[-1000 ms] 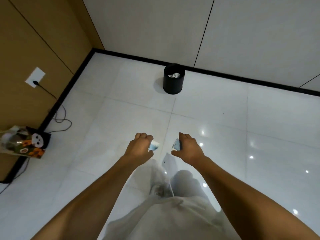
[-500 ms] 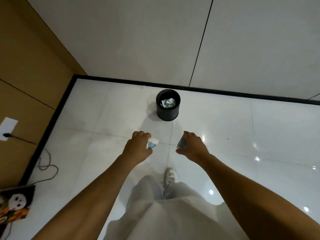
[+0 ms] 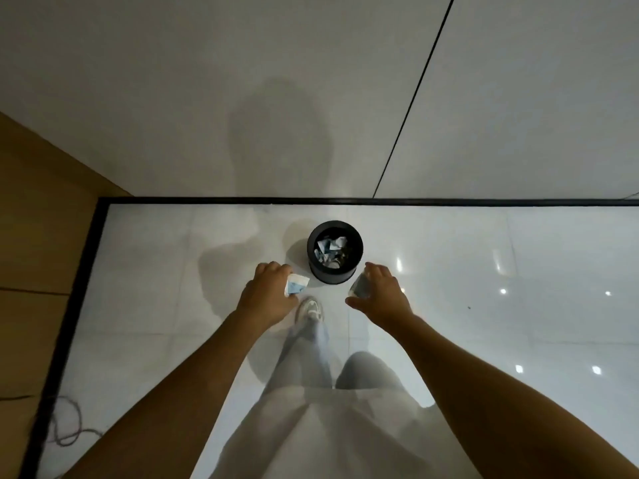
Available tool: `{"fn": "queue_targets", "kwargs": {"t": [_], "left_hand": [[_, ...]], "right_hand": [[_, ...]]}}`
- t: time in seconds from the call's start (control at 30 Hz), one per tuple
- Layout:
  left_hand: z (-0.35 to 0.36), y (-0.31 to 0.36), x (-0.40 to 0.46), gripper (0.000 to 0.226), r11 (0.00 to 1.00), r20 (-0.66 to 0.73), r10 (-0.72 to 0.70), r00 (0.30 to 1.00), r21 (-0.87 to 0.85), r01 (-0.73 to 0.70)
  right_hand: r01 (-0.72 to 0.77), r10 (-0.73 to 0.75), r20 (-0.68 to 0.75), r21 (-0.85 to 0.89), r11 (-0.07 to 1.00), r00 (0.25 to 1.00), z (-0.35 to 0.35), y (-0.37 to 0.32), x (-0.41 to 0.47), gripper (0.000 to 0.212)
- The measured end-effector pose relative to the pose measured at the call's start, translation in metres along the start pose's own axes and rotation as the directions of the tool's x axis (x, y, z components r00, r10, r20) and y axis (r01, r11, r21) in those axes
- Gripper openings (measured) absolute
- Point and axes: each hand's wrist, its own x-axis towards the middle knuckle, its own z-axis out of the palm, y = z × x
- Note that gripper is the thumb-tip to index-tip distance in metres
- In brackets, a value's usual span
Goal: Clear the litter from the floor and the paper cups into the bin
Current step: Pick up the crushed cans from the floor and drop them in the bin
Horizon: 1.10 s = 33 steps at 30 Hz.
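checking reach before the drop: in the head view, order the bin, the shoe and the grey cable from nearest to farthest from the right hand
From the right hand:
1. Bin, just to its left, slightly ahead.
2. Shoe, lower left, slightly farther.
3. Grey cable, far left by the wall.

Glossy tiled floor (image 3: 449,340), paper cups (image 3: 296,284).

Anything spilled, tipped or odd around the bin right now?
Nothing stands out. The black bin stands upright near the wall with crumpled paper inside and none seen on the floor around it. The left hand holds a crushed paper cup, the right hand another piece. A loose cable lies by the left wall.
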Motion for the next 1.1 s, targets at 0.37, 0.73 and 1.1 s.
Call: {"fn": "queue_targets", "kwargs": {"t": [0.37,0.73,1.1], "left_hand": [[-0.041,-0.033,0.167,0.053,0.999,-0.005,0.047,0.999,0.006,-0.047],[-0.011,-0.001,0.213,0.049,0.995,0.141,0.099,0.985,-0.003,-0.099],[0.053,0.066,0.256,0.055,0.992,0.257,0.031,0.966,0.109,-0.061]], "right_hand": [[-0.083,0.086,-0.044,0.070,0.994,0.995,0.004,-0.042,0.163,0.086],[-0.193,0.194,0.091,-0.022,0.981,0.977,0.000,-0.026,0.204,0.058],[-0.171,0.170,0.073,0.006,0.985,0.983,-0.032,0.024,0.177,0.055]]}}
